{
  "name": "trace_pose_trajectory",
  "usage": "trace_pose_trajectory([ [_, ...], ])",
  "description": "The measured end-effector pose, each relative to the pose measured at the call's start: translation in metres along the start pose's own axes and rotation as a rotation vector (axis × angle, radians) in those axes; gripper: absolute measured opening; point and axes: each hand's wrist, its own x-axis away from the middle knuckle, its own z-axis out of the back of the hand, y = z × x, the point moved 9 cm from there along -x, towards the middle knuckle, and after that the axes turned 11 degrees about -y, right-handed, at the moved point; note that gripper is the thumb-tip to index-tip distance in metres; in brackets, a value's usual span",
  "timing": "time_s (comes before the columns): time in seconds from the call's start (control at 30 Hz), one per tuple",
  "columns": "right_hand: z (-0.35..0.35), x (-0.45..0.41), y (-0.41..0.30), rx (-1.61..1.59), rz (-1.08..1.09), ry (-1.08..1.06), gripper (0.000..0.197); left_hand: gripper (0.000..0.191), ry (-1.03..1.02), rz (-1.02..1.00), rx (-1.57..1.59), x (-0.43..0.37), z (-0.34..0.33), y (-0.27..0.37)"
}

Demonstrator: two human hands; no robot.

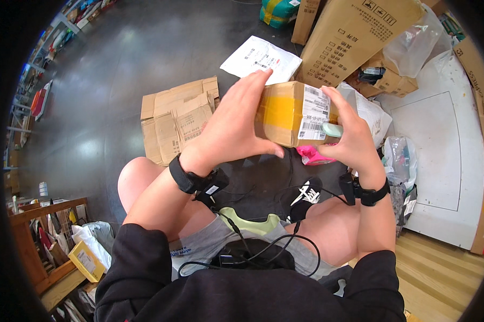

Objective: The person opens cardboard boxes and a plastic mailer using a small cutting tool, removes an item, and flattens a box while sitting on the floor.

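A small cardboard box [283, 114] with a broad band of yellow tape is held up between my hands. My left hand [236, 122] grips its left end, thumb below and fingers above. On the box's right part my right hand [352, 135] rests with its fingertips at the top edge. A pale green object [333, 130], perhaps a small cutter, sits between the right palm and the box. A white shipping label [313, 112] with printed codes covers the side near my right hand. The far underside of the box is hidden.
Flattened cardboard [177, 120] and a white mailer bag [262, 58] lie on the dark floor [105, 80]. A pink package [314, 155] shows beneath the box. A tall carton [359, 36] and a white panel [431, 153] stand at right. Cables [274, 241] cross my lap.
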Motion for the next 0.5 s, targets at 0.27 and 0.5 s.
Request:
trace_pose_trajectory([
  [0.27, 0.001, 0.007, 0.014, 0.030, -0.168, 0.214, 0.069, 0.090, 0.202, 0.259, 0.037, -0.002, 0.000, -0.009],
  [0.5, -0.030, 0.003, -0.026, 0.078, -0.074, 0.130, 0.065, 0.081, 0.369, 0.624, 1.211, 0.013, -0.050, -0.075],
])
